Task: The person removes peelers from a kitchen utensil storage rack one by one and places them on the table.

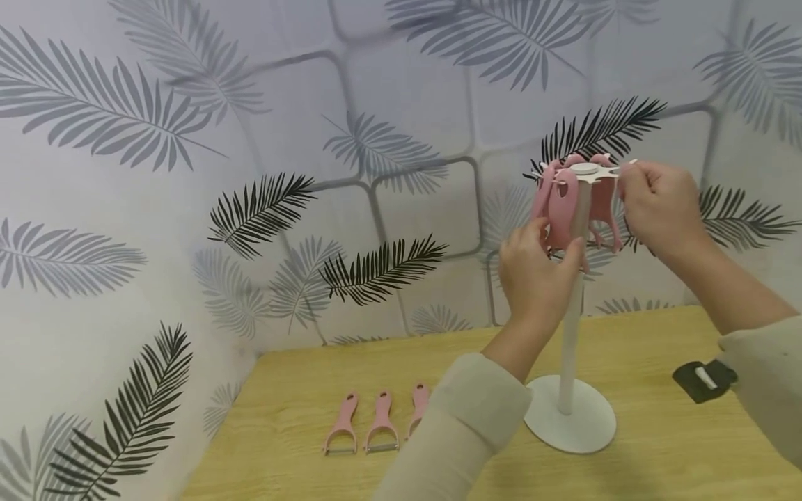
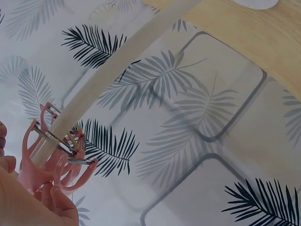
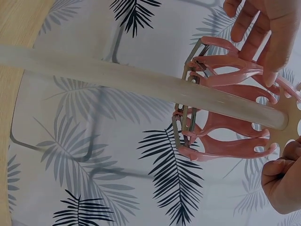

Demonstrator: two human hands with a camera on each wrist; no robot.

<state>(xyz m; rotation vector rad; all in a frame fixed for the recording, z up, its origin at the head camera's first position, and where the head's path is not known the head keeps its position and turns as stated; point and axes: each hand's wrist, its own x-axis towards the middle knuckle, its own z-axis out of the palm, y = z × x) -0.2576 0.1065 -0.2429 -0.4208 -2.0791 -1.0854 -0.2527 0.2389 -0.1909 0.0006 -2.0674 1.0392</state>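
A white stand with a round base rises from the table, and pink peelers hang by their handle holes from the hooked ring at its top. Blades point down in the head view. My left hand is at the near side of the ring, thumb and fingers around a pink peeler. In the left wrist view its fingertips meet the pink plastic below the blade fork. My right hand pinches the end of one white hook on the right; its curled fingers show in the right wrist view.
Three more pink peelers lie in a row on the wooden table, the third partly behind my left sleeve. A dark piece with a white strip shows beside my right sleeve. Leaf-patterned wall covering stands behind the table.
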